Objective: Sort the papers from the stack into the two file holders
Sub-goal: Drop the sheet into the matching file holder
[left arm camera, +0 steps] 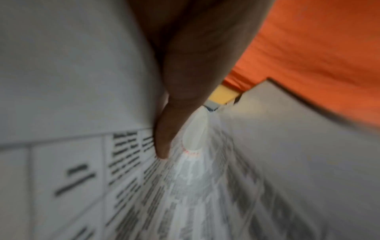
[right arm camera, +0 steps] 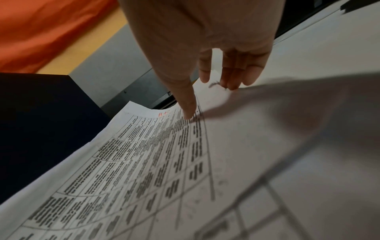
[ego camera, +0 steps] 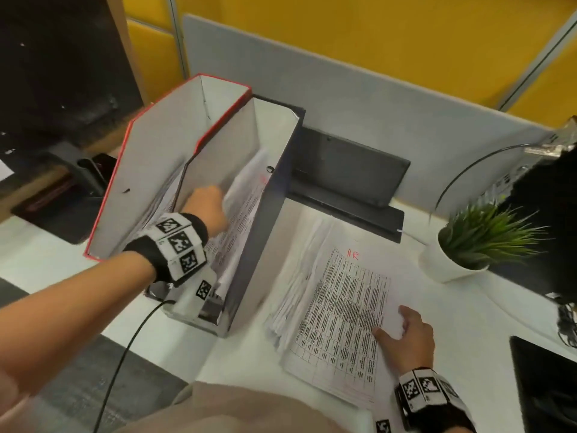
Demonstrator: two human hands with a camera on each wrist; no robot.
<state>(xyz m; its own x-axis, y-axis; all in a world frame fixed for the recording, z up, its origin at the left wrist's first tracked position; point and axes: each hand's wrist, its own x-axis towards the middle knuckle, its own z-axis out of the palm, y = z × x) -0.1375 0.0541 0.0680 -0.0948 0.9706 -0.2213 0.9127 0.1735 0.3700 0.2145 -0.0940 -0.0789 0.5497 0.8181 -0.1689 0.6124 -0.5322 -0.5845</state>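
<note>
At frame centre our left hand [ego camera: 207,204] pinches a sheet [ego camera: 246,195] into the black file holder [ego camera: 268,232]; lower right, our right hand [ego camera: 406,335], fingers relaxed, pins the stack [ego camera: 340,310] steady.

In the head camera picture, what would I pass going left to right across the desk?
Red file holder → dark file holder with the left hand in it → paper stack → right hand on its edge → potted plant.
</note>
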